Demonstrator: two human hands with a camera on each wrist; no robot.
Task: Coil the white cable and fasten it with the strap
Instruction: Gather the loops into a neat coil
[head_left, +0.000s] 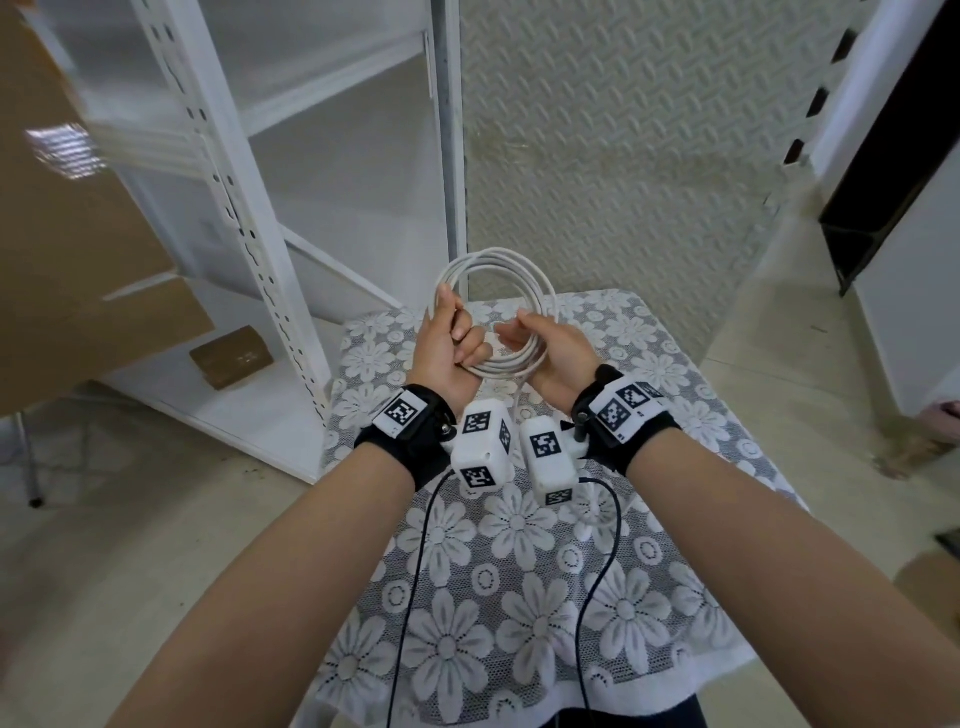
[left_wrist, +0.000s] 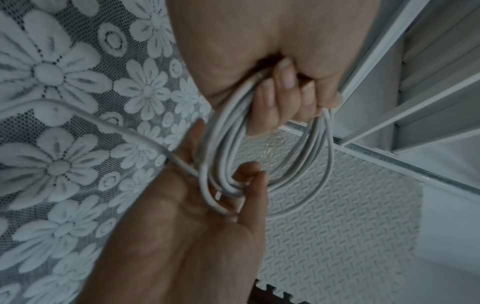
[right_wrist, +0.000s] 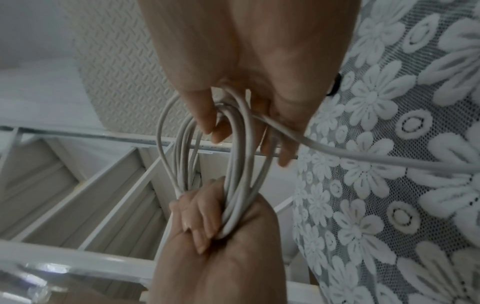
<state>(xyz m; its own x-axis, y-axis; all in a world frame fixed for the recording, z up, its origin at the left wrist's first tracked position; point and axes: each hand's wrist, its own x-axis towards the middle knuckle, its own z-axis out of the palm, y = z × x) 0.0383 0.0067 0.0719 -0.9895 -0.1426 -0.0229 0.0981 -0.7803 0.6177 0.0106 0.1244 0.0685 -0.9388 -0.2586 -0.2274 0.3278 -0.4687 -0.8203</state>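
Note:
The white cable (head_left: 496, 254) is wound into a coil of several loops, held upright above the lace-covered table (head_left: 519, 597). My left hand (head_left: 447, 343) grips the coil's left side, fingers curled round the bundle (left_wrist: 213, 148) in the left wrist view. My right hand (head_left: 545, 338) holds the coil's right side, with thumb and fingers closed over the strands (right_wrist: 241, 164). A loose tail of the cable (right_wrist: 389, 162) runs from the right hand down onto the cloth. I see no strap that I can name. A small black curved thing (right_wrist: 335, 86) shows beside my right hand.
A white metal shelving unit (head_left: 249, 208) stands close on the left, with a small cardboard box (head_left: 231, 356) on its bottom shelf. A large cardboard box (head_left: 62, 234) fills the upper left. Textured floor mat (head_left: 623, 156) lies beyond the table. Dark camera leads (head_left: 415, 571) hang from both wrists.

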